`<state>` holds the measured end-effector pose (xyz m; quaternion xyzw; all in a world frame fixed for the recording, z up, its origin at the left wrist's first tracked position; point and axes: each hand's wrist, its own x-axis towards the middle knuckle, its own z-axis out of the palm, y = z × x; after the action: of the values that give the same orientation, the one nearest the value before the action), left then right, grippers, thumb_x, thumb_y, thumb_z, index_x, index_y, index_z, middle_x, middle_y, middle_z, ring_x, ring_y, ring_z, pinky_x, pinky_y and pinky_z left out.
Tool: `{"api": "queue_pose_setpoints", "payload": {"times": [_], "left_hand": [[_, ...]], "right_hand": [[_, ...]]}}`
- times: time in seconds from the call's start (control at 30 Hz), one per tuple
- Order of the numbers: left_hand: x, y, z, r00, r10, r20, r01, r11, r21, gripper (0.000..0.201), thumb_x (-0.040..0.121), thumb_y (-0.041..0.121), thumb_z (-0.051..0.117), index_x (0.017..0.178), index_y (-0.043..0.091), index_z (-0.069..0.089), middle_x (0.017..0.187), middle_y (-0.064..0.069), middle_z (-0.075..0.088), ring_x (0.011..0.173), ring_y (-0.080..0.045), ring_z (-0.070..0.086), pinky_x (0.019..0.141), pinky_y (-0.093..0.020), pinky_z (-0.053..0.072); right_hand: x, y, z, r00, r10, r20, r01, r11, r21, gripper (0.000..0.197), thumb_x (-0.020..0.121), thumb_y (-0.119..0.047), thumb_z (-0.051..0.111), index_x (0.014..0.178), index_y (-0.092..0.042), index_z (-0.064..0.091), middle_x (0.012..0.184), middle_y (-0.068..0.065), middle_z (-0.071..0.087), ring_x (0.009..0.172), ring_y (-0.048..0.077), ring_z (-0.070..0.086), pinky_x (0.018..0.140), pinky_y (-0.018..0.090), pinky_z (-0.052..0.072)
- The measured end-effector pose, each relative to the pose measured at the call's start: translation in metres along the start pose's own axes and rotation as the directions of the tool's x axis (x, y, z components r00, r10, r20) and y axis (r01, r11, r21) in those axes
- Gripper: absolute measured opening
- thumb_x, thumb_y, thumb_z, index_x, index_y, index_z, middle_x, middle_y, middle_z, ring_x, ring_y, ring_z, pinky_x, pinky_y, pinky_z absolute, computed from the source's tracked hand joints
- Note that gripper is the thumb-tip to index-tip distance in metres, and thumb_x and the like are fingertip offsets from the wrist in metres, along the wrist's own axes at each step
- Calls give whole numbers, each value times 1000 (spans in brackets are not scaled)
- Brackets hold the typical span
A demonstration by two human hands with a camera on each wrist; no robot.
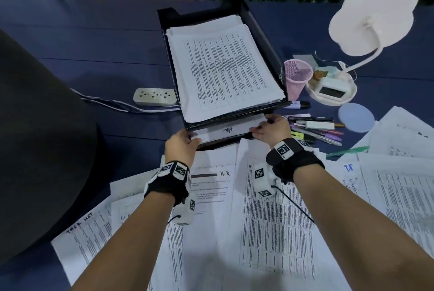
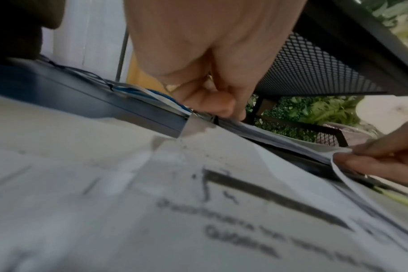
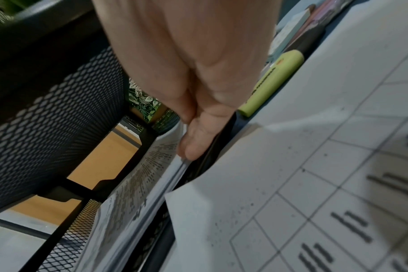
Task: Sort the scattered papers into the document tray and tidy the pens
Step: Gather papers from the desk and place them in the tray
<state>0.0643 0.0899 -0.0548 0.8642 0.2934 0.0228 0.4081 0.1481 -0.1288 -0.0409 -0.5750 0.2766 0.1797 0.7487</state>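
Note:
A black mesh two-tier document tray (image 1: 272, 60) stands at the middle of the blue table, with a printed stack filling its upper tier. A paper stack (image 1: 225, 130) with a handwritten mark lies in the lower tier, its near edge sticking out. My left hand (image 1: 185, 140) pinches the stack's near left corner, and my right hand (image 1: 270, 128) pinches the near right corner. In the right wrist view my fingers (image 3: 193, 143) grip the stack's edge (image 3: 138, 198). Loose pens (image 1: 314, 130) lie right of the tray beside a pink mesh cup (image 1: 296, 78). Scattered papers (image 1: 270, 220) cover the near table.
A power strip (image 1: 155, 96) with cables lies left of the tray. A white lamp (image 1: 373, 18) with a clock base (image 1: 331, 91), a blue round disc (image 1: 355, 117) and a green ruler (image 1: 347, 151) are on the right. A dark chair back (image 1: 35, 150) fills the left.

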Motion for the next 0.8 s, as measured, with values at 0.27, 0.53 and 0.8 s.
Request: {"api": "queue_pose_setpoints", "payload": {"times": [0.27,0.53,0.8], "left_hand": [[-16,3,3,993,80,91,-105,941,321,34,92,27,54,126,26,58,114,-11,65,108,-33,58,84,-36,47],[-66,7,19,979,57,195,-112,952,286,26,90,21,53,114,11,58,115,-15,59,101,-34,58,84,-34,46],[-130,10,55,936,-12,352,-87,960,264,44,89,27,61,126,6,52,126,-17,53,112,-31,54,93,-31,44]], "right_hand": [[-26,5,-35,990,-129,-61,118,981,-151,23,96,10,33,104,-1,52,75,14,51,74,29,57,91,49,46],[-70,30,-122,925,-353,-144,144,672,-726,21,91,-9,54,102,-6,72,104,13,67,101,27,61,90,32,45],[-110,58,-186,952,-161,-261,-155,481,-863,38,92,-18,53,127,-5,46,128,16,54,117,31,53,90,31,43]]}}
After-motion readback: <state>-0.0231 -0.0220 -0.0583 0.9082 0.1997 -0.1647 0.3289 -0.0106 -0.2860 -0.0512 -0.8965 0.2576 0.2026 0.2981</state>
